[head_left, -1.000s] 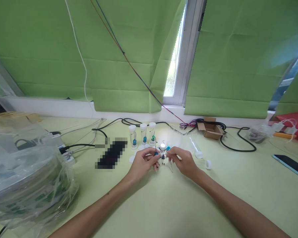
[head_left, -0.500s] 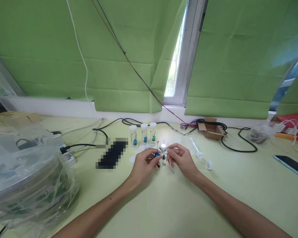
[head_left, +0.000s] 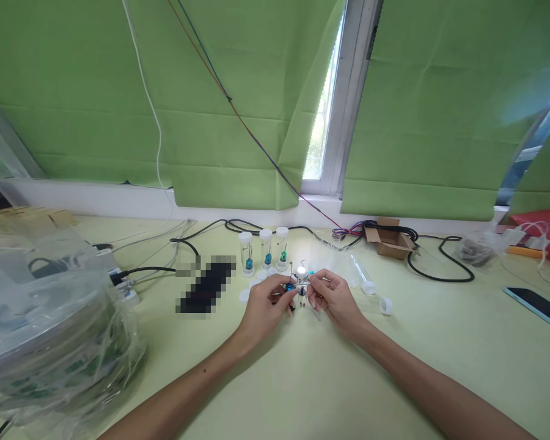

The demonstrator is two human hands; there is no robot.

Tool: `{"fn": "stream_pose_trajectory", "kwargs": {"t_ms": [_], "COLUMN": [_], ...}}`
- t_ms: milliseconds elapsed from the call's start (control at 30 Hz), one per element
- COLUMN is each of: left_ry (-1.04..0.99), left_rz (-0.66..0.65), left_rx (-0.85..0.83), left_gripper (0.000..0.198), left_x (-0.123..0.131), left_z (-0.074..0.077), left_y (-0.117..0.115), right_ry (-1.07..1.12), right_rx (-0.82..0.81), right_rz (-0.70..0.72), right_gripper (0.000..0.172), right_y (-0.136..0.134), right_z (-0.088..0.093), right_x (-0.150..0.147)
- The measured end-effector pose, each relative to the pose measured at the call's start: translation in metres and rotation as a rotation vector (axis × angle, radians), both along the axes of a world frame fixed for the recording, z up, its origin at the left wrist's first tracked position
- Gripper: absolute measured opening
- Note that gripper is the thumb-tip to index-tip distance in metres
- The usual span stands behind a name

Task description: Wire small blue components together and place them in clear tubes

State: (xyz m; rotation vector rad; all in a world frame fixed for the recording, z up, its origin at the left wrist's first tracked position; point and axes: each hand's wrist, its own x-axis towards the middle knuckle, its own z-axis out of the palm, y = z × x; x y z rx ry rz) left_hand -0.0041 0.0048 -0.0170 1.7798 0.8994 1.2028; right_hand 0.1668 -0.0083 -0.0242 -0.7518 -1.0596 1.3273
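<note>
My left hand (head_left: pixel 269 302) is closed, thumb and fingers pinching a small blue metal part (head_left: pixel 289 286) with a thin dark stem standing up from it. My right hand (head_left: pixel 334 296) is closed on a thin silvery rod (head_left: pixel 304 283), whose tip reaches left to the blue part. The exact kind of either piece is too small to make out. Several tiny metal parts (head_left: pixel 302 304) lie on the table between the hands. Just beyond the fingers stand three capped clear tubes (head_left: pixel 266 247), with blue or green pieces inside.
Right of my hands lie an uncapped clear tube (head_left: pixel 362 272) and a white cap (head_left: pixel 385 305). An open cardboard box (head_left: pixel 392 244) sits at the back among black cables (head_left: pixel 440 280). A plastic-wrapped bundle (head_left: pixel 64 342) fills the left side; a phone (head_left: pixel 538 307) lies far right.
Both hands keep nearly the same place and hold. My right fingers have shifted very slightly, and a bit of blue now shows just above them.
</note>
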Motion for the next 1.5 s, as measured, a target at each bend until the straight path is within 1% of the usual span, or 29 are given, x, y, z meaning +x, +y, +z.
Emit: {"fn": "stream_pose_trajectory", "kwargs": {"t_ms": [167, 300, 500, 667, 867, 1100, 1300, 1500], "left_ry": [0.004, -0.001, -0.010, 0.011, 0.023, 0.028, 0.039, -0.008], "left_rz": [0.015, -0.002, -0.020, 0.001, -0.006, 0.016, 0.002, 0.000], "left_rx": [0.013, 0.021, 0.023, 0.019, 0.020, 0.023, 0.050, 0.006], "left_gripper": [0.021, 0.021, 0.019, 0.020, 0.021, 0.024, 0.023, 0.022], "left_x": [0.0002, 0.0008, 0.0004, -0.0004, -0.0005, 0.0004, -0.0008, 0.0000], "left_z": [0.0020, 0.0034, 0.0021, 0.0002, 0.0000, 0.0027, -0.0008, -0.0014], "left_y": [-0.0013, -0.0020, -0.0019, -0.0008, -0.0002, -0.0022, -0.0006, 0.0011], "right_ry": [-0.029, -0.051, -0.089, -0.116, -0.135, -0.162, -0.105, 0.015], "right_rx": [-0.006, 0.006, -0.004, -0.038, -0.051, -0.084, -0.131, -0.167], "right_rz": [-0.016, -0.005, -0.015, -0.037, -0.049, -0.044, -0.012, 0.025], "right_gripper": [0.037, 0.037, 0.038, 0.041, 0.041, 0.040, 0.039, 0.040], "right_y": [-0.0001, 0.0006, 0.0007, 0.0004, 0.0002, 0.0002, -0.0004, -0.0025], "right_z": [-0.0009, -0.0027, -0.0027, -0.0017, -0.0019, -0.0036, -0.0040, -0.0006], "right_x": [-0.0014, -0.0005, -0.0003, -0.0016, -0.0020, -0.0024, -0.0025, -0.0043]}}
